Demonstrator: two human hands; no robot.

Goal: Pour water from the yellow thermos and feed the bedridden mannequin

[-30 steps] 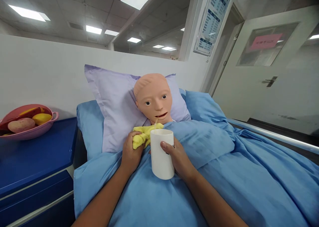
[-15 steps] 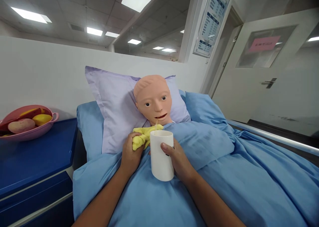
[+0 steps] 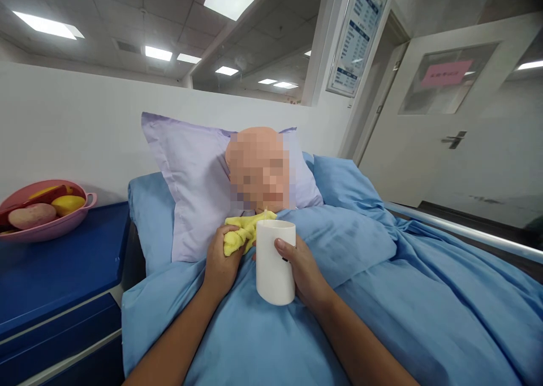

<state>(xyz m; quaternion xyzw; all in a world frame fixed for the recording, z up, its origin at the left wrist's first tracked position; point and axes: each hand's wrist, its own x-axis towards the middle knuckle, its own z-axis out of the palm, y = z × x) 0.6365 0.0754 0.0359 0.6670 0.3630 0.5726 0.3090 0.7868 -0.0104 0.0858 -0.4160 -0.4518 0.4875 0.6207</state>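
The right hand [image 3: 303, 268] is closed around the white cup [image 3: 274, 264], with the thumb across its front, and holds it upright over the blue blanket [image 3: 382, 301]. Just left of the cup, the left hand [image 3: 219, 261] grips a bunched yellow cloth [image 3: 241, 234]. Behind the cup, the manikin's head [image 3: 258, 165] rests on a lilac pillow [image 3: 190, 177].

Cup [image 3: 275, 261]: smooth white, faint sheen, ceramic or plastic – cannot tell. Towel [image 3: 242, 231]: yellow fluffy cloth. Blanket [image 3: 382, 318] and pillow [image 3: 190, 171]: matt woven cloth, creased. Cabinet top [image 3: 55, 261]: glossy blue. Bowl [image 3: 51, 228]: pink plastic. Bed rail [image 3: 466, 230]: bright metal
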